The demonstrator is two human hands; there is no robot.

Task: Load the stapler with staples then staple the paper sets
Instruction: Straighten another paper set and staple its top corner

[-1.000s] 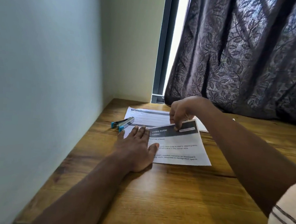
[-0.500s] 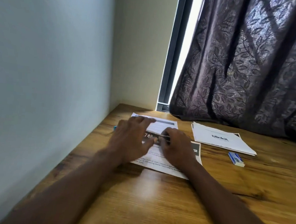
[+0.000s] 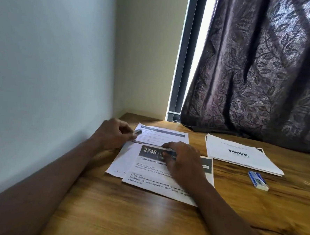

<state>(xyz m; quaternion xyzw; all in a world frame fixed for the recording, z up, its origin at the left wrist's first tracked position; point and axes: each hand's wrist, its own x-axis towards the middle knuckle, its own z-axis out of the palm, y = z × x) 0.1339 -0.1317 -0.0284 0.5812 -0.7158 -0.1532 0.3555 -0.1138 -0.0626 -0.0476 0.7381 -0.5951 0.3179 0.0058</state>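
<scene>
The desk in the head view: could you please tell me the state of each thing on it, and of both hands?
Stapler: held in the left hand, blurred, off the desk.
Top sheet: flat, pinned by the right hand.
Lower sheet: flat, partly covered.
Blinkit stack: flat, untouched.
Staple box: lying closed, apart.
Curtain: drawn, gap at left.

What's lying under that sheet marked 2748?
Under the 2748 sheet another printed sheet sticks out at the far and left edges, on the table. The right hand covers the rest.
</scene>
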